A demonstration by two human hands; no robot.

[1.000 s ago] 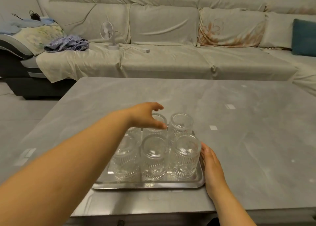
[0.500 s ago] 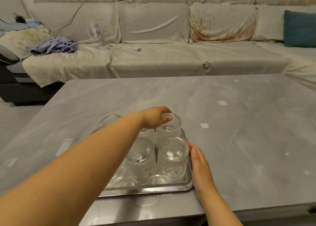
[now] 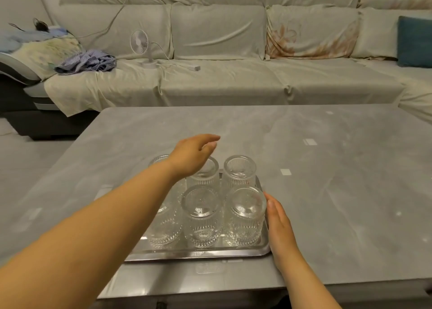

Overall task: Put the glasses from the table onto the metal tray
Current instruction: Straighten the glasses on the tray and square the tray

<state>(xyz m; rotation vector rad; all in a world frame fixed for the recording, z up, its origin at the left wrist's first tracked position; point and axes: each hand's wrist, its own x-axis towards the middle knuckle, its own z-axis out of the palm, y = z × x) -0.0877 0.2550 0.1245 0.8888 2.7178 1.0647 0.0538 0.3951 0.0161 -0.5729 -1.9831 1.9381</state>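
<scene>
Several ribbed clear glasses stand upside down in two rows on the metal tray (image 3: 201,253) near the table's front edge. The front right glass (image 3: 245,215) and front middle glass (image 3: 202,217) are in plain sight; the back right glass (image 3: 239,172) stands behind them. My left hand (image 3: 192,155) hovers open above the back row, fingers spread, holding nothing; my forearm hides the left glasses in part. My right hand (image 3: 279,224) lies flat and open against the tray's right side, next to the front right glass.
The grey stone table (image 3: 327,192) stretches right and back from the tray. Behind it runs a long covered sofa (image 3: 222,79) with a small white fan (image 3: 140,44), a power strip, a bundle of blue cloth (image 3: 86,61) and a teal cushion (image 3: 415,41).
My left hand has lifted off the back middle glass and now hovers above it with fingers spread. The right hand stays at the tray's right side.
</scene>
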